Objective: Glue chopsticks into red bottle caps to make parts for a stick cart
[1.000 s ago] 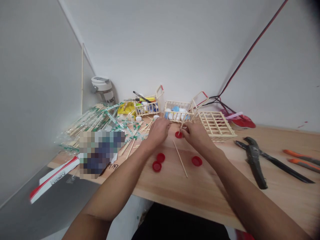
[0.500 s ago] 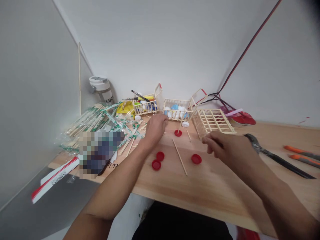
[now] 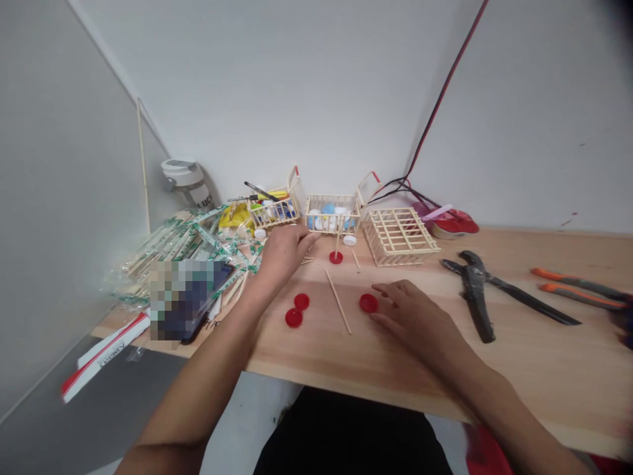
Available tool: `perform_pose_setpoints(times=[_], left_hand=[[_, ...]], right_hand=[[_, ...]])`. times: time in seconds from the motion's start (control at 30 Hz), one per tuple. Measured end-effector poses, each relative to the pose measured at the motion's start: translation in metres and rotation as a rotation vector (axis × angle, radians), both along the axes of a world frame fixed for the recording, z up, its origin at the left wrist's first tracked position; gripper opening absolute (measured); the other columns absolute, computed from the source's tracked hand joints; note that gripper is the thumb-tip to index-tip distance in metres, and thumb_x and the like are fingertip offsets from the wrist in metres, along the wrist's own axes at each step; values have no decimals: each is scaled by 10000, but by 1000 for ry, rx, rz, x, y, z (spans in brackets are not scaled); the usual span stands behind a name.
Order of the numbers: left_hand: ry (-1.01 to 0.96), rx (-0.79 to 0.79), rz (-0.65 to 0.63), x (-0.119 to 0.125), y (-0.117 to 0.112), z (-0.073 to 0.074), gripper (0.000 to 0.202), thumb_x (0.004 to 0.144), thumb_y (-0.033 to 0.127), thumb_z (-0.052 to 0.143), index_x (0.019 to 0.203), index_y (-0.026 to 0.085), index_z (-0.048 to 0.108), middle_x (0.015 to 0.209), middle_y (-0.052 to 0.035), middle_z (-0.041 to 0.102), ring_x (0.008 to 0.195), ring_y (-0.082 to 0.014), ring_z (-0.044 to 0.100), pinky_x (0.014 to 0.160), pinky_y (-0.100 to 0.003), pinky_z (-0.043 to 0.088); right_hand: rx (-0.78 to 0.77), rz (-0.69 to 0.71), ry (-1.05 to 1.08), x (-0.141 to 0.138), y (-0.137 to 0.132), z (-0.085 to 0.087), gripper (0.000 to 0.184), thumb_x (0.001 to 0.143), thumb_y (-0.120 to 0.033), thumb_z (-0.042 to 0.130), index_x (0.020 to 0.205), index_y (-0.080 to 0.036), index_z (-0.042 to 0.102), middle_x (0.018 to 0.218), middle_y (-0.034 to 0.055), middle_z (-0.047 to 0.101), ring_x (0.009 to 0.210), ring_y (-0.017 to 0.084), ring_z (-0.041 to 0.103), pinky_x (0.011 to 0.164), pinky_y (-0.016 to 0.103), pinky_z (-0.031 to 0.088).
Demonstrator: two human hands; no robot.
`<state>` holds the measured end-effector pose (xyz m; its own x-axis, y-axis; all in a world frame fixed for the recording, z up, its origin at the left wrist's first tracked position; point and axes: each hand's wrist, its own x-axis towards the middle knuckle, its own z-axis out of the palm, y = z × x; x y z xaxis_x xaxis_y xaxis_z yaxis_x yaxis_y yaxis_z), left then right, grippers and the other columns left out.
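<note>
Head cam only, fwd/down view, worktop [image 3: 316, 356] nr, wall [image 3: 277, 86] bkgd.

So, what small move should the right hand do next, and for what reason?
Probably close the right hand gently on the nearest red cap: the hand is open right beside it, and this cap has no stick in it, while a stick stands upright at the farther cap.

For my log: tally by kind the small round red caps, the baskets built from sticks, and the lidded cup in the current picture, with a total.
Small red caps: 4 (far cap, upper left cap, lower left cap, right cap)
Stick baskets: 3 (left basket, middle basket, right basket)
Lidded cup: 1
Total: 8
</note>
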<state>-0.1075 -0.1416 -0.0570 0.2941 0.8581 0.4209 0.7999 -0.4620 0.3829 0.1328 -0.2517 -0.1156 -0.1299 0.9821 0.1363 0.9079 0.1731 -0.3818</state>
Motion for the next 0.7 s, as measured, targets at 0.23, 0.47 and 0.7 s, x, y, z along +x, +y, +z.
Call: perform_pose_setpoints(times=[0.23,0.47,0.7], left_hand=[[-61,-136,-50,-18,-56,-12,121,854,181,573,889,186,689,869,-24,716,803,-165,616,739,-280,434],[-227,-214,-117,3,-93,-33,237,814,117,595,1012,209,686,928,-17,709,898,-171,615,831,-315,485],[-492,-440,-239,50,-83,-28,219,833,172,608,1038,189,684,946,-26,728,850,-137,665,730,-243,516]], right_hand=[[-38,59,41,-2,3,0,215,901,-365,511,1034,-248,632,1067,66,596,993,232,570,754,347,465],[13,66,116,-3,-1,-6,182,887,-383,535,948,-227,606,1008,63,596,925,221,581,746,351,470],[106,42,181,-3,-8,-7,179,884,-358,532,1002,-231,580,1049,70,617,946,217,587,782,355,469]])
